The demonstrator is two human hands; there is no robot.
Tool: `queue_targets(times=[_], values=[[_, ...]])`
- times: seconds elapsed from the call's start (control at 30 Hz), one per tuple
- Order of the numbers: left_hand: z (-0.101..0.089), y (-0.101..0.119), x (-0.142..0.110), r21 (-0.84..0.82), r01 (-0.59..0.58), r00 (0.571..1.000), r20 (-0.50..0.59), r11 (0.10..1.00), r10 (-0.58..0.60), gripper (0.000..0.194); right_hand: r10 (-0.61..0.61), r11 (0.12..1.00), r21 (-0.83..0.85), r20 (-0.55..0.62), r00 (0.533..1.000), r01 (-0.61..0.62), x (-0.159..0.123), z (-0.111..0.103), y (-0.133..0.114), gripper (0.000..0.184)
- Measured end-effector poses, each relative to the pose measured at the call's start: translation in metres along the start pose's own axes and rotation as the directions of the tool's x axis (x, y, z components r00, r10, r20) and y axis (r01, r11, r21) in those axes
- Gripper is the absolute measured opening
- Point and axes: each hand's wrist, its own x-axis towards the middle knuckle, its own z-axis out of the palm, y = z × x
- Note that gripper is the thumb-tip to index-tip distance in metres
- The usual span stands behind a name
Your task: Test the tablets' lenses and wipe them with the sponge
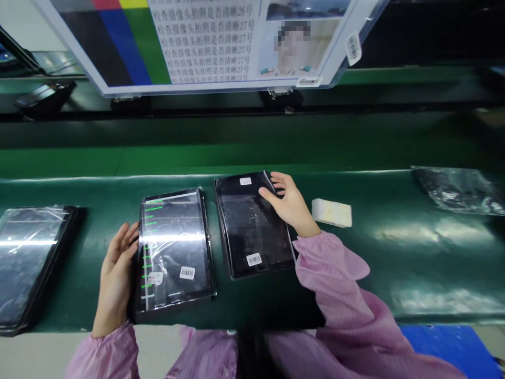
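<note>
While two tablets lie side by side on the green bench, each is steadied by one hand. The left tablet is lit, with lines of green text down its left edge, and is covered by a glossy wrap; a barcode sticker sits near its lower right. The left hand is laid flat against this tablet's left edge, fingers extended and not closed on anything, apparently so that the tablet is kept from sliding.

The right tablet is dark, tilted slightly, and bears white stickers at top and bottom. The right hand is placed on its upper right corner, where a thin film edge seems to be pinched or pressed by thumb and fingers; whether the film is actually gripped cannot be told. The hand is set at the corner probably because a film is most easily caught there.

A white sponge is kept just beside the right hand, apart from the tablet, within easy reach. A bagged tablet lies at the far left, and an empty bag at the far right. A test chart with colour bars and printed text is hung above the bench, facing the work.
</note>
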Motion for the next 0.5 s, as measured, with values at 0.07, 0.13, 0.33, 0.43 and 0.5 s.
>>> queue_targets(times=[0.07, 0.13, 0.33, 0.43, 0.5], values=[[0.000, 0.001, 0.001, 0.006, 0.004, 1.000, -0.007, 1.000, -0.004, 0.055, 0.020, 0.998, 0.054, -0.025, 0.999, -0.019, 0.009, -0.002, 0.004, 0.046], [-0.001, 0.002, 0.003, 0.018, 0.016, 1.000, -0.007, 1.000, -0.015, 0.054, 0.027, 0.996, 0.088, -0.030, 0.999, -0.024, 0.015, -0.004, 0.007, 0.034], [0.004, 0.029, 0.001, 0.198, 0.014, 1.000, -0.015, 0.980, -0.012, 0.053, -0.038, 0.991, 0.131, -0.009, 0.999, 0.039, 0.012, -0.005, 0.004, 0.043], [0.030, 0.053, -0.015, 0.254, -0.080, 0.997, 0.020, 0.964, 0.078, 0.050, -0.057, 0.987, 0.149, -0.027, 0.998, 0.061, 0.008, -0.004, 0.002, 0.045], [0.058, 0.063, -0.029, 0.266, -0.140, 0.986, 0.122, 0.954, 0.111, 0.047, -0.062, 0.984, 0.167, -0.019, 0.998, 0.064, 0.009, -0.005, 0.003, 0.050]])
